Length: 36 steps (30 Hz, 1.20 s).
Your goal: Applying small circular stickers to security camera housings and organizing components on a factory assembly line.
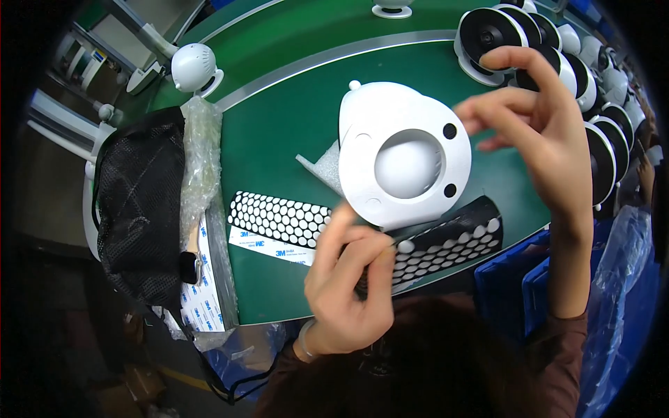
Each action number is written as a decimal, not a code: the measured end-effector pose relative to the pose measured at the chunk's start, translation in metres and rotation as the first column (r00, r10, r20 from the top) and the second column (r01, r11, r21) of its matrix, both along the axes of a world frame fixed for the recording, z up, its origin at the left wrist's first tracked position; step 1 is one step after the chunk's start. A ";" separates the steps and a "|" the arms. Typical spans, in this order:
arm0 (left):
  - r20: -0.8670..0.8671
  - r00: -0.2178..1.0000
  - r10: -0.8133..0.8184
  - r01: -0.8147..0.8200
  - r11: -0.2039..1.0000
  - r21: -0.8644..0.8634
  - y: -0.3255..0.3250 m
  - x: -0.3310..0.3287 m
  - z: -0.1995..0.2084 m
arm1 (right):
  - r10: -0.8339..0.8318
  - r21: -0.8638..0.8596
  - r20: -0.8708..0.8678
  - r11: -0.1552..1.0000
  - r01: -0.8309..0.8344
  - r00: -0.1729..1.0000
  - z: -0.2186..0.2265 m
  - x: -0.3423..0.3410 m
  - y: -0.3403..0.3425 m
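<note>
A white camera-like device point(362, 104) lies on the green table with its ring-shaped base point(355, 177) facing up. Two black round pads point(450, 131) sit on the ring's right side; two faint bare circles mark its left. My left hand point(352, 285) is closed in a pinch just below the ring, over the left end of a black sheet of white dots point(446, 251). What the pinch holds, if anything, is hidden. My right hand point(536, 122) is raised right of the device, fingers apart, fingertips near the ring's edge. I see nothing in it.
Another dotted sheet point(279, 217) lies left on white printed backing paper point(261, 245). A foam piece point(324, 167) pokes out beside the device. A black mesh bag point(143, 209) and bubble wrap point(202, 160) line the left edge. Several white devices with black faces point(491, 35) crowd the right.
</note>
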<state>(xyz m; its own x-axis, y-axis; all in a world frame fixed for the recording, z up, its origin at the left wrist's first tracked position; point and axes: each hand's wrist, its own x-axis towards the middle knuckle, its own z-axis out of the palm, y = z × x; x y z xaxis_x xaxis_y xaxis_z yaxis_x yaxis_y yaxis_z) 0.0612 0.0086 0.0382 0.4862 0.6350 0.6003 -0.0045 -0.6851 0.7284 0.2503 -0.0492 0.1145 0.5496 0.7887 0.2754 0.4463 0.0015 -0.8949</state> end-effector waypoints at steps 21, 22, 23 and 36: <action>-0.099 0.992 -0.077 0.095 0.978 0.185 -0.006 0.005 0.020 | 0.064 0.085 0.668 0.983 -0.161 0.742 -0.023 -0.047 -0.049; -0.093 0.993 -0.072 0.088 0.979 0.186 -0.007 0.006 0.019 | 0.026 0.098 0.683 0.987 -0.127 0.730 -0.023 -0.048 -0.049; -0.088 0.994 -0.065 0.081 0.979 0.187 -0.007 0.007 0.019 | 0.025 0.097 0.683 0.987 -0.125 0.730 -0.024 -0.049 -0.050; -0.049 0.998 -0.033 0.042 0.979 0.198 -0.008 0.010 0.015 | 0.001 0.090 0.689 0.992 -0.086 0.725 -0.027 -0.053 -0.049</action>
<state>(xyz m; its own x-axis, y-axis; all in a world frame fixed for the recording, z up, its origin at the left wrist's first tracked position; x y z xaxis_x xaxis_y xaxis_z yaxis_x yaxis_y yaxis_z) 0.0709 0.0002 0.0535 0.5370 0.4862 0.6894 -0.0025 -0.8163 0.5776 0.1970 -0.0977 0.0875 0.1418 0.7486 0.6476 0.9351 0.1133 -0.3357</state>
